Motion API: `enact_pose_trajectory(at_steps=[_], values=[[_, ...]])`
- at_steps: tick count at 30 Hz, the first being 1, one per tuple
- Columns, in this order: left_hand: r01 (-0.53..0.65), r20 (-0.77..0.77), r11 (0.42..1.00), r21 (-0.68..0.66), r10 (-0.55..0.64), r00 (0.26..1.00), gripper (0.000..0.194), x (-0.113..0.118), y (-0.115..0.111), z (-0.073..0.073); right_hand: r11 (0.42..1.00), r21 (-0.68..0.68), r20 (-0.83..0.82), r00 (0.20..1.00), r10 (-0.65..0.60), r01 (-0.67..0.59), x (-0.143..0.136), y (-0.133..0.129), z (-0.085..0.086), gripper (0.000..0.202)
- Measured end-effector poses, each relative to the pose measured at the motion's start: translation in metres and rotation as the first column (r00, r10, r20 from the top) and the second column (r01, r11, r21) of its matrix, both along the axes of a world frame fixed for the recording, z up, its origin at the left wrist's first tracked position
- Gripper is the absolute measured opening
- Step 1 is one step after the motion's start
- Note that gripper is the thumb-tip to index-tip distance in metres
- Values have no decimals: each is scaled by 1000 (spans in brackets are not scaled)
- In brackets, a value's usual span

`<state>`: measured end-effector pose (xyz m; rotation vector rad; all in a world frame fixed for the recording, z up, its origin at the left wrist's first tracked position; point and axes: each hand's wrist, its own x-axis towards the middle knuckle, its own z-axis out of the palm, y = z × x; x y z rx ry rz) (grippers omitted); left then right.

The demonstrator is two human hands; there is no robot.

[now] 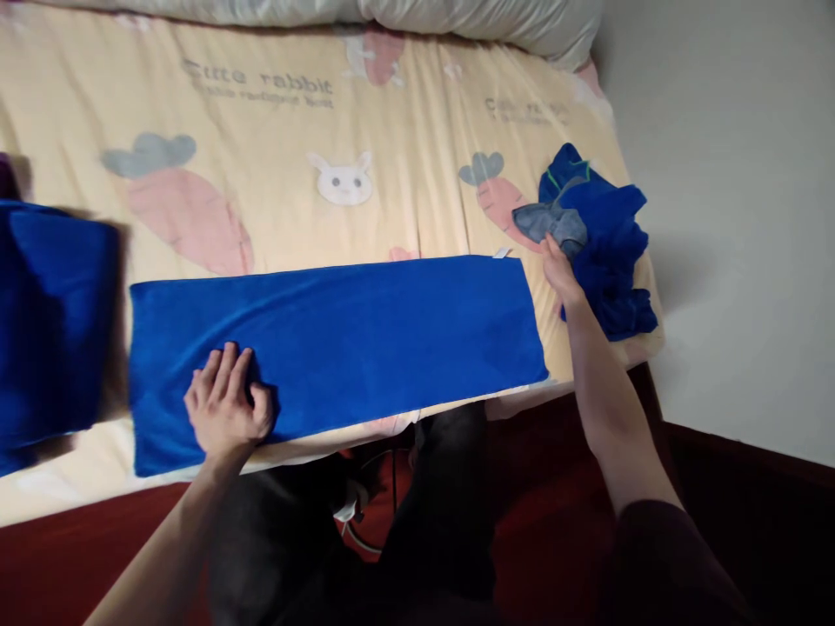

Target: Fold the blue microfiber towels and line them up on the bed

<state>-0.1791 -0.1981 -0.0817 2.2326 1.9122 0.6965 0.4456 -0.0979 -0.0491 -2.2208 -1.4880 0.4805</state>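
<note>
A blue towel (365, 339) lies spread in a long, smooth strip along the bed's front edge, with a small white tag (502, 253) at its far right corner. My left hand (228, 404) rests flat on the towel's left part, fingers spread and holding nothing. Off to the right, my right hand (559, 269) pinches a crumpled grey-blue cloth (554, 224), whose exact kind I cannot make out. That cloth lies against a rumpled heap of blue fabric (606, 243), part of which has green stitching.
Folded blue fabric (52, 322) sits at the left edge of the view. A pale yellow sheet with rabbit and carrot prints covers the bed (287, 209). A light pillow or quilt (483, 26) lies at the back. The white wall (737, 217) stands right of the bed.
</note>
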Motion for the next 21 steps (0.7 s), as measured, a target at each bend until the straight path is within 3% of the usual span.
enact_pose_trajectory(at_steps=[3, 5, 7, 9, 12, 17, 19, 21], values=[[-2, -26, 1000, -8, 2, 1000, 61, 0, 0, 0, 999, 33, 56, 998, 14, -16, -49, -33, 6, 69], [-4, -46, 1000, -11, 3, 999, 60, 1, 0, 2, 983, 121, 155, 981, 116, -135, -91, -66, 6, 64], [3, -51, 999, -40, -5, 999, 61, 1, -1, 5, 954, 76, 208, 941, 268, -289, -126, -102, 2, 62], [31, -44, 994, -100, -35, 998, 62, -2, -2, 9, 927, -12, 232, 900, 368, -376, -142, -134, -4, 61], [22, -53, 987, -158, -30, 998, 65, -17, -6, 12, 949, -61, 310, 898, 313, -310, -133, -165, -14, 61], [-92, -71, 985, -147, 82, 994, 67, -41, -8, 8, 980, -17, 396, 899, 188, -198, -103, -181, -24, 61], [-100, -60, 985, -138, 92, 994, 67, -31, -5, 9, 984, 6, 418, 894, 161, -180, -101, -182, -27, 61], [-31, -43, 991, -130, 26, 999, 67, -4, 2, 11, 983, 8, 432, 888, 161, -182, -103, -182, -30, 61]])
